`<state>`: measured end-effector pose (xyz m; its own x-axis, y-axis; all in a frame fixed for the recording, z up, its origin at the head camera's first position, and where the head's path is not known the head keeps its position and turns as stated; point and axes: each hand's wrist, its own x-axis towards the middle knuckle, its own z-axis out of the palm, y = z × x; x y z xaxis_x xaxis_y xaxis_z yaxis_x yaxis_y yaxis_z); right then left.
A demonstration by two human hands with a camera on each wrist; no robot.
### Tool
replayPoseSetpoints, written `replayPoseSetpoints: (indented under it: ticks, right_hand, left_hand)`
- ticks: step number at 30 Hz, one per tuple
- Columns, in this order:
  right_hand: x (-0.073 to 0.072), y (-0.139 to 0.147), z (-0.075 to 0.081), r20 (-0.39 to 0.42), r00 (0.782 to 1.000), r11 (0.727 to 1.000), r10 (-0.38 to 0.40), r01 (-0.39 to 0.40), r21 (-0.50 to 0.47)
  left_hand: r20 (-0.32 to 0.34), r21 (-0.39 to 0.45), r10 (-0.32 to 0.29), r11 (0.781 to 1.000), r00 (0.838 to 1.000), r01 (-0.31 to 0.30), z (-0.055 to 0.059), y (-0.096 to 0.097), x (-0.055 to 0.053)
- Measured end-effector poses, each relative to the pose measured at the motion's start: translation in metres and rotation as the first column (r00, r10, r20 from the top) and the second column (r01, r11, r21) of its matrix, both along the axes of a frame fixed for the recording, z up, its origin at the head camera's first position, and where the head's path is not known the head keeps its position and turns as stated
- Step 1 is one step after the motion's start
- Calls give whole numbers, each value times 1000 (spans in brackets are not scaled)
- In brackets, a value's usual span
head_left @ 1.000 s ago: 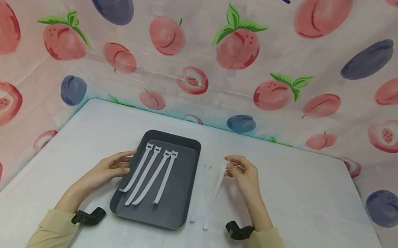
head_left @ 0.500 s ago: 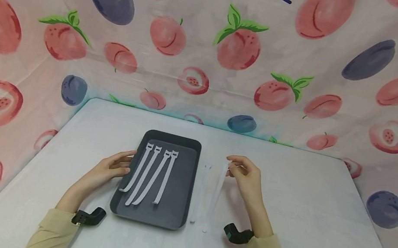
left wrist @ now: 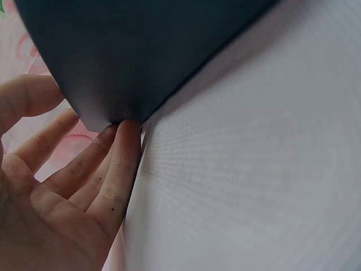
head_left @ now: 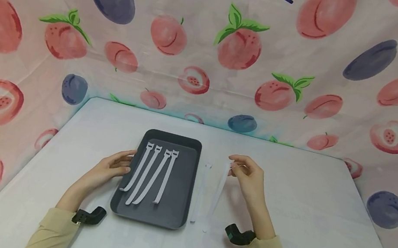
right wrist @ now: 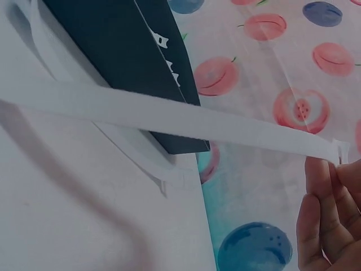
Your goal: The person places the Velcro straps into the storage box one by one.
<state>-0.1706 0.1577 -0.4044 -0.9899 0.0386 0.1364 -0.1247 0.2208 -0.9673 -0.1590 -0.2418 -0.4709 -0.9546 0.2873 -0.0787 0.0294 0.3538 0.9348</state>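
A dark grey tray (head_left: 181,182) lies left of centre with several white strap-like cable ties (head_left: 164,179) in it, their slotted heads toward the back. My left hand (head_left: 110,167) rests at the tray's left side; in the left wrist view, fairly straight fingers (left wrist: 121,169) touch its outer wall. My right hand (head_left: 249,178) pinches another white cable tie (head_left: 221,185) near its slotted head, between thumb and fingertips. In the right wrist view this cable tie (right wrist: 169,116) stretches raised across the picture, its far end outside the frame. One more loose tie (head_left: 200,194) lies between tray and right hand.
All of this is on a white-covered table (head_left: 304,229). A fruit-print cloth (head_left: 206,33) hangs behind the table and along its sides. Each wrist wears a black camera, the left camera (head_left: 89,215) beside the tray's front corner.
My right hand has moved slightly to the right, with the pinched cable tie shifting along with it. The left hand and tray look the same.
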Motion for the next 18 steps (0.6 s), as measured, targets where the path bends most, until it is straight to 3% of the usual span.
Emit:
replayPoseSetpoints:
  ticks: [9,18]
  right_hand:
    - [0,1,6,-48,999,1000,-19,19,14]
    - [3,-1,17,-40,999,1000,1,0,14]
  left_hand:
    - [-11,5,-15,1000,1000,15,0,-1,-1]
    - [-12,9,-10,1000,1000,11,0,0,0]
